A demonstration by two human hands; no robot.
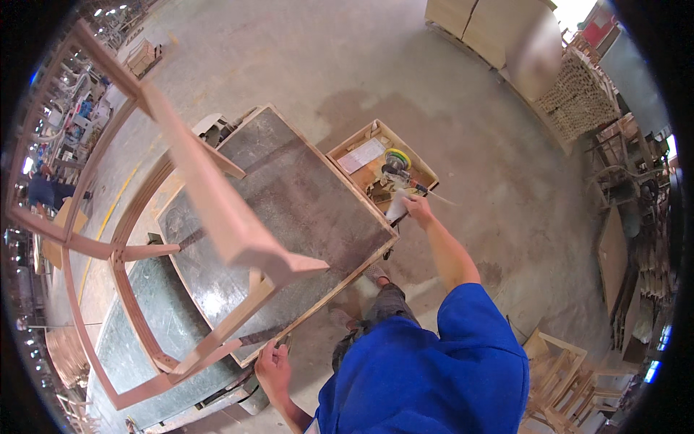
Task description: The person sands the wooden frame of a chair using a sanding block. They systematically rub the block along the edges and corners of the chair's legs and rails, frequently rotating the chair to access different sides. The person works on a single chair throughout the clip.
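A wooden chair frame (206, 177) stands on a low table with a dark, scuffed top (289, 170), its bare, unpainted legs and rails rising on the left. At the table's near edge is my left hand (275, 370), fingers curled; what they hold, if anything, is hidden. My right hand (418, 210) is closed on a whitish, sheet-like piece (397, 206) beside the table's right corner; I cannot tell whether it is cloth or paper. Just beyond that hand, a disc sander (396, 163) with a yellow-green pad lies in an open wooden box (425, 173).
The box, beside the table's right edge, also has a white paper sheet (361, 155). A greenish-topped surface (155, 318) adjoins the table at left. Stacked boards (491, 25) and bundled wood pieces (578, 98) stand far right. Wooden frames (564, 369) lie at near right.
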